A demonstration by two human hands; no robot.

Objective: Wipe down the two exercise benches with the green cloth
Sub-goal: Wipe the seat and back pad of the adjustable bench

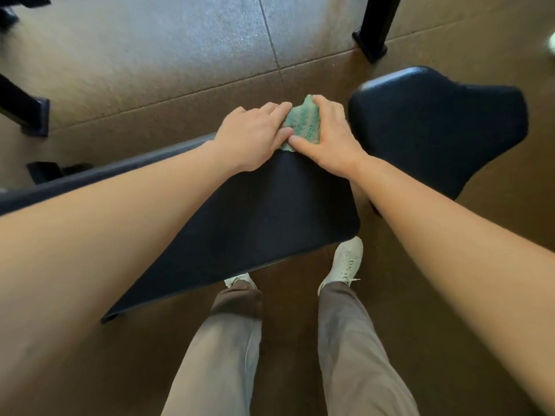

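The brown floor [150, 70] is made of big square mats, and one patch near the top looks pale and grey where light falls on it. A long black padded bench [255, 211] stretches across the floor from the lower left toward the middle. There is one fuzzy green cloth [303, 124], and it sits bunched up on the far edge of that bench. Two bare hands are on it. The left hand [252, 139] grips the cloth's left side with bent fingers and thumb. The right hand [330, 139] grips the right side, fingers curled over the top and thumb pressed on the front. The two hands are almost touching. Just to the right is one black rounded pad [435, 124], close beside the bench; I cannot tell if they are joined. Below the bench stand two legs in tan trousers with two white shoes, one [237, 279] partly tucked under the bench and one [345, 262] beside its end. One black metal post [375, 28] stands at the top right.
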